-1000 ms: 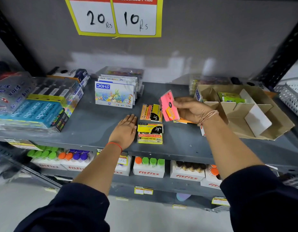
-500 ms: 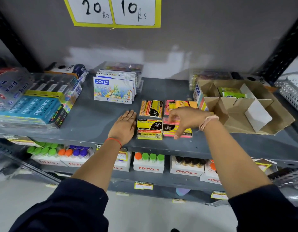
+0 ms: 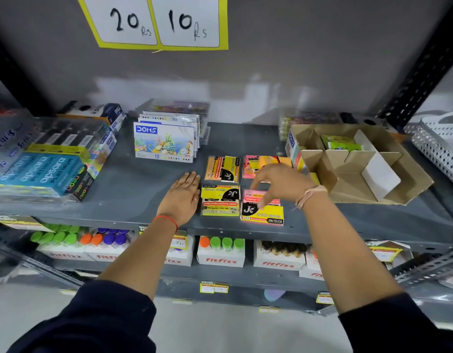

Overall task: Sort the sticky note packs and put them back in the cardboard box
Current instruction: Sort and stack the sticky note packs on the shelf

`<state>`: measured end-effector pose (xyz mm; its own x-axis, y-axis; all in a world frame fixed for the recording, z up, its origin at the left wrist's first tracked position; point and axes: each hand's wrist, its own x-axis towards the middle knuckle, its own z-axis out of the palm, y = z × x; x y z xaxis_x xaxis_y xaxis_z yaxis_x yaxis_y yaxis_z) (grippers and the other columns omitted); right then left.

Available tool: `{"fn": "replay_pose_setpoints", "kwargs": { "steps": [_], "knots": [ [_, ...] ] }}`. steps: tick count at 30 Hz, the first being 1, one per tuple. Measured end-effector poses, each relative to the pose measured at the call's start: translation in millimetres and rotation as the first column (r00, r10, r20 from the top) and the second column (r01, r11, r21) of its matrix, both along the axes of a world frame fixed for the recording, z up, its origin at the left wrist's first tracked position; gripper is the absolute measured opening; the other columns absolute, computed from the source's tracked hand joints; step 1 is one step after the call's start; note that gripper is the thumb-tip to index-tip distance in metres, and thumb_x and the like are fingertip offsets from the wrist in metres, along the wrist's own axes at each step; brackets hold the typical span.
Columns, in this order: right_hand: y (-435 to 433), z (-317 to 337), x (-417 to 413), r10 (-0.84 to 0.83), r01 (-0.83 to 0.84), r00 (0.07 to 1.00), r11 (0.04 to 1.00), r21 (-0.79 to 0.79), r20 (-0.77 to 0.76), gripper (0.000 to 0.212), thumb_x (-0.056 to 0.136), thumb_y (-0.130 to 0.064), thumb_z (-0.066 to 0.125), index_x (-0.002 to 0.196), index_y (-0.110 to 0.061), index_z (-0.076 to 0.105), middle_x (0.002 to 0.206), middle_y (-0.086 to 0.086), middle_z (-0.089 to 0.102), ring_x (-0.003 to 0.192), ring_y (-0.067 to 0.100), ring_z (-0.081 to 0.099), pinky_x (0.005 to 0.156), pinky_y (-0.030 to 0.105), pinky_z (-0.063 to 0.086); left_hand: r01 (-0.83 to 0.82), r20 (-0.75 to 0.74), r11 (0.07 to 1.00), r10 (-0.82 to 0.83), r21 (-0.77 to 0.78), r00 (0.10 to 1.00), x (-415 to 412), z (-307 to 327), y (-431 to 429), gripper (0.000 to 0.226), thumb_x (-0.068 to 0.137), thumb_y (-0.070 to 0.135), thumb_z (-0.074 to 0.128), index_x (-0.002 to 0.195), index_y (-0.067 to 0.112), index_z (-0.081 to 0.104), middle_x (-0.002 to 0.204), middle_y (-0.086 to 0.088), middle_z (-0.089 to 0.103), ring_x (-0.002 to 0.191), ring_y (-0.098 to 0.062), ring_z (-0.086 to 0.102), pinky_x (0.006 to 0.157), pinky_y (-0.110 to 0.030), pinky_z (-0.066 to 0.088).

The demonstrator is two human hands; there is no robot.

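Observation:
Sticky note packs lie in small piles on the grey shelf: an orange-and-yellow pack (image 3: 222, 169), a yellow pack (image 3: 220, 200), a pink pile (image 3: 256, 162) behind my right hand, and a pink pack (image 3: 262, 211) with a yellow label near the front edge. My right hand (image 3: 279, 183) hovers just above the pink packs, fingers spread, holding nothing. My left hand (image 3: 181, 197) rests flat on the shelf, touching the yellow pack's left side. The open cardboard box (image 3: 388, 189) with dividers stands to the right, with green packs (image 3: 341, 143) in a rear compartment.
A DOMS oil pastel box (image 3: 164, 142) stands behind the packs. Apsara pencil boxes (image 3: 39, 171) fill the left side. A white perforated basket (image 3: 436, 138) sits at the far right. Fitfizz bottle boxes (image 3: 220, 253) line the shelf below.
My right hand carried a pink pack down from the air, laid it on the shelf beside the yellow pack, and has now lifted off it with fingers spread. The left hand stayed put.

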<state>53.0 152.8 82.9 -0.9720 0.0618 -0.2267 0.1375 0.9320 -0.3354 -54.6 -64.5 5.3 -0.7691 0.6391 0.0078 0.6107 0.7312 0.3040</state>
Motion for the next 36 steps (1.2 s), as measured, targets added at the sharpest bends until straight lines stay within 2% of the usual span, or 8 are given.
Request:
{"fn": "replay_pose_setpoints", "kwargs": {
  "steps": [3, 6, 10, 15, 21, 25, 31, 36],
  "knots": [
    [25.6, 14.9, -22.0, -0.081, 0.09, 0.991, 0.992, 0.086, -0.104, 0.055, 0.066, -0.018, 0.08, 0.118, -0.018, 0.062, 0.134, 0.008, 0.054, 0.12, 0.026, 0.05, 0.097, 0.031, 0.038, 0.004, -0.002, 1.0, -0.004, 0.002, 1.0, -0.5, -0.2, -0.4, 0.048, 0.098, 0.017, 0.027, 0.144, 0.009, 0.017, 0.157, -0.006, 0.015, 0.146, -0.017, 0.008, 0.119, -0.028, 0.004],
    [38.1, 13.8, -41.8, -0.107, 0.065, 0.985, 0.955, 0.288, 0.132, 0.09, 0.063, -0.019, 0.083, 0.14, -0.018, 0.035, 0.142, 0.01, 0.046, 0.127, 0.032, 0.045, 0.103, 0.037, 0.041, 0.007, -0.002, 1.0, -0.007, 0.001, 1.0, -1.2, -0.1, -1.3, 0.048, 0.098, 0.018, 0.026, 0.144, 0.008, 0.017, 0.157, -0.006, 0.014, 0.146, -0.017, 0.008, 0.119, -0.028, 0.005],
    [39.2, 3.5, -52.3, -0.114, 0.031, 0.967, 0.939, 0.342, 0.226, 0.092, 0.06, -0.019, 0.084, 0.136, -0.017, 0.033, 0.13, 0.014, 0.054, 0.113, 0.033, 0.054, 0.087, 0.035, 0.047, 0.012, -0.006, 1.0, -0.012, -0.007, 1.0, -0.7, -1.0, -2.5, 0.048, 0.098, 0.018, 0.026, 0.144, 0.009, 0.015, 0.157, -0.006, 0.014, 0.146, -0.017, 0.008, 0.118, -0.027, 0.004],
    [44.3, 14.5, -55.0, -0.156, 0.115, 0.975, 0.964, 0.24, 0.157, 0.085, 0.059, -0.015, 0.084, 0.132, -0.015, 0.04, 0.128, 0.013, 0.054, 0.11, 0.031, 0.054, 0.073, 0.026, 0.037, 0.018, -0.006, 1.0, -0.018, -0.025, 1.0, -1.5, 0.3, -0.6, 0.05, 0.098, 0.022, 0.027, 0.144, 0.01, 0.014, 0.157, -0.006, 0.013, 0.146, -0.017, 0.008, 0.12, -0.03, 0.006],
    [29.1, 29.0, -63.6, -0.155, 0.139, 0.985, 0.974, -0.177, -0.08, 0.076, 0.058, -0.033, 0.084, 0.125, -0.023, 0.05, 0.125, 0.002, 0.058, 0.101, 0.018, 0.053, 0.084, 0.027, 0.041, 0.013, 0.0, 1.0, -0.013, 0.002, 1.0, -2.3, -0.3, 0.2, 0.051, 0.098, 0.026, 0.028, 0.145, 0.011, 0.016, 0.157, -0.005, 0.016, 0.145, -0.017, 0.009, 0.119, -0.029, 0.007],
    [-4.0, 11.8, -86.7, -0.091, 0.075, 0.993, 0.978, -0.193, -0.078, 0.072, 0.06, -0.029, 0.083, 0.125, -0.023, 0.052, 0.124, 0.003, 0.059, 0.096, 0.015, 0.051, 0.081, 0.026, 0.04, 0.006, 0.017, 1.0, -0.007, 0.021, 1.0, -4.3, -2.4, -0.9, 0.053, 0.097, 0.031, 0.031, 0.145, 0.012, 0.017, 0.157, -0.004, 0.016, 0.145, -0.017, 0.01, 0.119, -0.03, 0.008],
    [-24.1, -18.5, -109.8, -0.027, 0.029, 0.999, 0.997, -0.07, 0.034, 0.076, 0.062, -0.031, 0.082, 0.13, -0.024, 0.048, 0.133, 0.007, 0.054, 0.112, 0.028, 0.055, 0.083, 0.027, 0.04, 0.009, 0.026, 0.999, -0.01, 0.047, 1.0, -6.1, -5.4, -1.0, 0.052, 0.097, 0.031, 0.031, 0.144, 0.011, 0.018, 0.156, -0.005, 0.017, 0.145, -0.017, 0.01, 0.118, -0.029, 0.008],
    [-16.0, -16.1, -106.4, -0.04, 0.046, 0.998, 0.988, -0.146, 0.047, 0.083, 0.066, -0.026, 0.08, 0.138, -0.024, 0.039, 0.147, 0.005, 0.041, 0.129, 0.028, 0.043, 0.105, 0.037, 0.035, 0.003, 0.02, 0.999, -0.004, 0.046, 1.0, -5.6, -6.1, -0.8, 0.049, 0.098, 0.026, 0.027, 0.144, 0.013, 0.018, 0.156, -0.004, 0.018, 0.145, -0.016, 0.011, 0.118, -0.028, 0.008]
  ]
}}
